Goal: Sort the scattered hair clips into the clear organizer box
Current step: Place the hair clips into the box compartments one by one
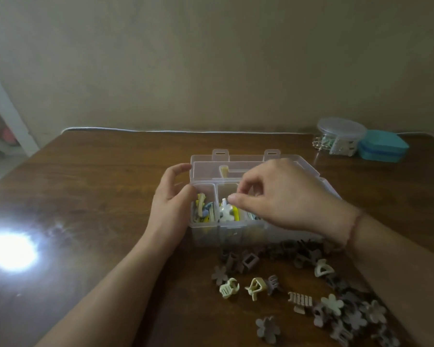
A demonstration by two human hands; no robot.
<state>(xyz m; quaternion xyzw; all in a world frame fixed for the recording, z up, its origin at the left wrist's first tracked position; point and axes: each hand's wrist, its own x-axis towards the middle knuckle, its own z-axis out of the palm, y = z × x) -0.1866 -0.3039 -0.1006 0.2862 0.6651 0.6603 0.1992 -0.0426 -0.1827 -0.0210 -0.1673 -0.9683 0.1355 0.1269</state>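
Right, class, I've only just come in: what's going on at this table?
A person is sorting hair clips into a clear organizer box on a wooden table. The left hand rests against the box's left side. The right hand reaches over the middle compartment, fingertips pinched just above a white clip. The front compartments already hold colourful clips. Many brown and beige clips still lie scattered in front of the box.
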